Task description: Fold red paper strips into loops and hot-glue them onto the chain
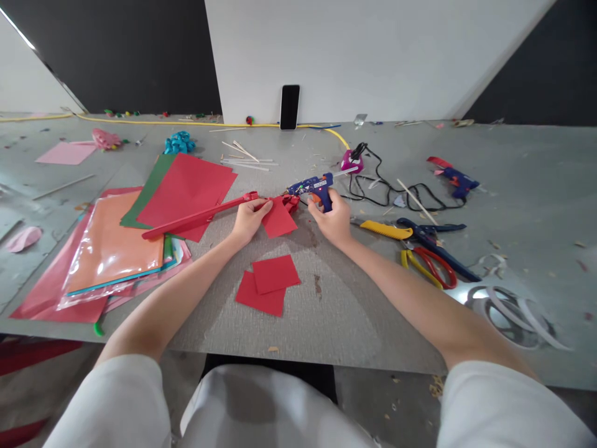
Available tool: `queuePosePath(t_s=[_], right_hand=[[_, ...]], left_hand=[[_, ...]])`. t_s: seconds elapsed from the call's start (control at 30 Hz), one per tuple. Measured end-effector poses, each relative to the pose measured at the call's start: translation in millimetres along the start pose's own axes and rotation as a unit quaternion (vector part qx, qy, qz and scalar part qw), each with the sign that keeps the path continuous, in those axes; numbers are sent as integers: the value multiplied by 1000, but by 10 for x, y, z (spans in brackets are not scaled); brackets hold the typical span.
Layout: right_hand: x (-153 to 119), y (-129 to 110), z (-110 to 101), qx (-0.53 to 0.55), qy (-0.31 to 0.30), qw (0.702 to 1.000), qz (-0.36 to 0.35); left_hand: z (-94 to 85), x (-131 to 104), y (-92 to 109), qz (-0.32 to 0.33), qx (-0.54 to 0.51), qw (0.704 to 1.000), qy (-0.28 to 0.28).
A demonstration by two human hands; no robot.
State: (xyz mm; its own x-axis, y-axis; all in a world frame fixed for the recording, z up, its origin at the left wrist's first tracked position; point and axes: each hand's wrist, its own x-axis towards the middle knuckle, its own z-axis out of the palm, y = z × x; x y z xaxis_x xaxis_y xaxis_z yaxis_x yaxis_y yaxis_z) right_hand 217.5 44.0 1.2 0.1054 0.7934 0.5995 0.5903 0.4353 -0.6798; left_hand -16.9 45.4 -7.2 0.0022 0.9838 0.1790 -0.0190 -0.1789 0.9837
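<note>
My left hand [252, 219] pinches the edge of a small red paper square [280, 219], beside the end of a long red paper-wrapped strip [200, 216] that slants down to the left. Behind the square is a crumpled red paper piece [291, 202]. Wrapped round the handle of a blue glue gun [310, 185] is my right hand [332, 214]; the gun's nozzle points left, just above the crumpled piece. A glue stick juts from the gun's back. Nearer me, two red squares [276, 274] overlap on the grey table [326, 311].
Paper sheets and plastic packs [116, 242] lie left. Right are a yellow cutter [386, 229], pliers, scissors [436, 267], a second glue gun [459, 182], black cables and clear tape rings. A phone [290, 107] leans on the wall behind thin sticks [245, 163].
</note>
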Motion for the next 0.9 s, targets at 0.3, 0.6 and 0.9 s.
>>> queuePosePath(t_s=[0.3,0.6,0.9], right_hand=[[4,9,-3,-9,-7,1000,-15],[6,15,4,-7,-8,1000,-19],[8,11,-1,-6,-10,1000,-22]], left_hand=[[2,-28,38,33,18,999,28],[2,-34,28,35,34,998,32],[13,-51,72,36,39,998,31]])
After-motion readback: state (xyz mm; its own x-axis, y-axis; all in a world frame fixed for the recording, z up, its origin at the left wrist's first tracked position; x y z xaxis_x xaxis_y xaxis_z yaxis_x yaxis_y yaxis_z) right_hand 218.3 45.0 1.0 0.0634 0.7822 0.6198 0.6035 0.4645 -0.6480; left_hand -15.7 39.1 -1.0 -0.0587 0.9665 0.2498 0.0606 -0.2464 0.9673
